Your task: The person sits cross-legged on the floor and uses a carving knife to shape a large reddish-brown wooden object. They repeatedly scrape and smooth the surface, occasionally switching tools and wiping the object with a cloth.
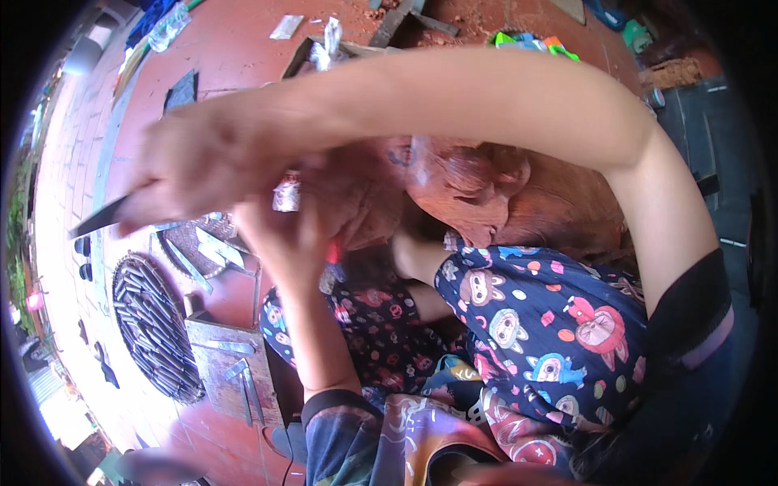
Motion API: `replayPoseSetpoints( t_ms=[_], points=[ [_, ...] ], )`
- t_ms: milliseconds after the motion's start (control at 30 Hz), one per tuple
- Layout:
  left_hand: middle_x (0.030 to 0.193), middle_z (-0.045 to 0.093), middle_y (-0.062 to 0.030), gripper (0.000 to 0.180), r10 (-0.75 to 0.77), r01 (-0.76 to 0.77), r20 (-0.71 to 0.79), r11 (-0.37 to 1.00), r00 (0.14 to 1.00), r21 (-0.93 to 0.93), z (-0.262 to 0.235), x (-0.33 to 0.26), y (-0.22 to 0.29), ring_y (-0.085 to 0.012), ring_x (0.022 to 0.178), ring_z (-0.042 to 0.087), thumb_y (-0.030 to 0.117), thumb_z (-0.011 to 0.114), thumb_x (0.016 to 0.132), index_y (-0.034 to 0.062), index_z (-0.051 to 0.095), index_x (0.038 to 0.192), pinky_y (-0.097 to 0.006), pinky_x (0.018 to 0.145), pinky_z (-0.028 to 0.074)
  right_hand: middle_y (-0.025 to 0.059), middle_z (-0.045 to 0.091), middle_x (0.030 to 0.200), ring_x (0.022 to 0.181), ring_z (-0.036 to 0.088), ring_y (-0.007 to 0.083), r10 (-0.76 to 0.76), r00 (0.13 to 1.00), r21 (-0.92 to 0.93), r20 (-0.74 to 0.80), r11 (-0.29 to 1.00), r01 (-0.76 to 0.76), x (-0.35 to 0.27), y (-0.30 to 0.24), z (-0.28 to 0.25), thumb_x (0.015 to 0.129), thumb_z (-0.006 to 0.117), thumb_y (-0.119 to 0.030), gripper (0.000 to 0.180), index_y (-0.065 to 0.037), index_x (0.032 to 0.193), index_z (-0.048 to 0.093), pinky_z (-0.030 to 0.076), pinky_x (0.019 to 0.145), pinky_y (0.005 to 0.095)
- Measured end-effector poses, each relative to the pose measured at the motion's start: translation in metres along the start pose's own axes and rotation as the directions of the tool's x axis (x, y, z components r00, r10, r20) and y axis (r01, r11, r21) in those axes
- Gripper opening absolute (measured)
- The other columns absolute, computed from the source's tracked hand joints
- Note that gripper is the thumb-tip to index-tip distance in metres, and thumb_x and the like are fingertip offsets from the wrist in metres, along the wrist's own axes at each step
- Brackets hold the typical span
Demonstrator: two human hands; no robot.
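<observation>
My right arm reaches across from the right, above a reddish-brown wood carving (466, 182). At its end my right hand (194, 158) is closed and smeared by motion. A dark, thin, pointed flat piece (101, 217) sticks out of it to the left; its kind is unclear. Below it, my left hand (284, 239) is raised near the carving's left part, its fingers blurred and partly covered. Beside those fingers shows a small white and red patterned thing (287, 193); whether they hold it I cannot tell. The carving's far side is hidden by my right forearm.
At left, a round tray (123, 279) is full of slim dark tools. A worn wooden box (235, 385) with metal blades on top stands near it. More blades lie on a round holder (182, 263). A dark sheet (180, 91) rests on the red tiles.
</observation>
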State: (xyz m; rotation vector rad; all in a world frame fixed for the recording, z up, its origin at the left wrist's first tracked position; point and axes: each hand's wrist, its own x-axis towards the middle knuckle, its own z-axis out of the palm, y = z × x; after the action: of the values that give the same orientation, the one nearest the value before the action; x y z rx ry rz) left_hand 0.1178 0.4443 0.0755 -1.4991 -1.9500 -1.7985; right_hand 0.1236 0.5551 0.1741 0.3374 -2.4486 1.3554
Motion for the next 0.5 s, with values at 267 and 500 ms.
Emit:
replayPoseSetpoints(
  t_ms=[267,500],
  points=[
    [0.11,0.074,-0.013,0.035,-0.148,0.156,-0.29,0.988,0.946,0.003,-0.01,0.026,0.001,-0.0134,0.086,0.069,0.011,0.054,0.102,-0.0025,0.057,0.134,-0.028,0.076,0.052,0.0042,0.065,0.067,0.055,0.061,0.0122,-0.022,0.965,0.194,-0.261,0.978,0.075,0.029,-0.027,-0.042,0.1,0.056,-0.044,0.046,-0.007,0.075,0.068,0.052,0.055,0.0306],
    [0.125,0.068,-0.0118,0.048,0.298,-0.331,0.441,0.944,0.847,-0.001,0.007,0.007,0.054,-0.0304,0.122,0.061,0.042,0.062,0.093,0.0059,0.068,0.125,-0.049,0.114,0.035,-0.0012,0.048,0.056,0.041,0.046,0.0065,-0.111,0.935,0.375,-0.337,0.895,0.242,-0.005,-0.02,-0.097,0.108,0.04,-0.041,0.046,-0.01,0.076,0.052,0.042,0.036,0.0223]
  ],
)
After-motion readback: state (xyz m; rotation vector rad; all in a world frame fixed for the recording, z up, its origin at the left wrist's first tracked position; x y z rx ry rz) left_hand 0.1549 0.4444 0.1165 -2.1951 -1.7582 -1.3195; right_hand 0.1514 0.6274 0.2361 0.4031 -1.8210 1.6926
